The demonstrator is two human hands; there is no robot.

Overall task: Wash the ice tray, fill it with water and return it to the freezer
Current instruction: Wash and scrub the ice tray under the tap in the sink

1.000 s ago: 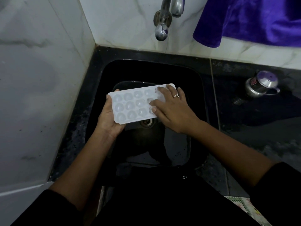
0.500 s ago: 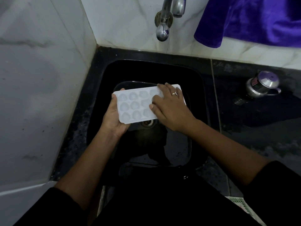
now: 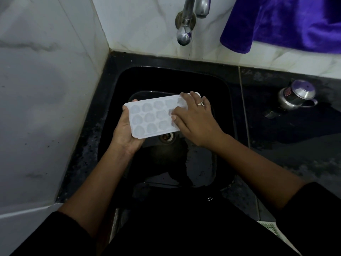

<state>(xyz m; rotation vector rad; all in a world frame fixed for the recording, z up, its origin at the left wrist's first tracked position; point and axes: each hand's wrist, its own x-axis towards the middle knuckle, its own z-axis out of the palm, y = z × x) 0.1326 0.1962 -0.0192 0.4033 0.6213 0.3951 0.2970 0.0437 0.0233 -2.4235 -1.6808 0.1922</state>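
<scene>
A white ice tray (image 3: pixel 149 117) with rounded cells is held level over the black sink (image 3: pixel 227 93), above the drain. My left hand (image 3: pixel 123 132) grips its left end from below, thumb on the edge. My right hand (image 3: pixel 195 117), with a ring on one finger, lies flat on the tray's right part, fingers spread over the cells. The steel tap (image 3: pixel 184 32) juts from the wall above the sink; no water runs from it.
A steel pot with a lid (image 3: pixel 295 97) stands on the black counter (image 3: pixel 295 145) to the right. A purple cloth (image 3: pixel 286 21) hangs on the tiled wall at the top right. A white marble wall (image 3: pixel 46 89) closes the left side.
The tray and both hands shifted slightly between frames over the sink. My right hand's fingers have slid across the tray's right cells.
</scene>
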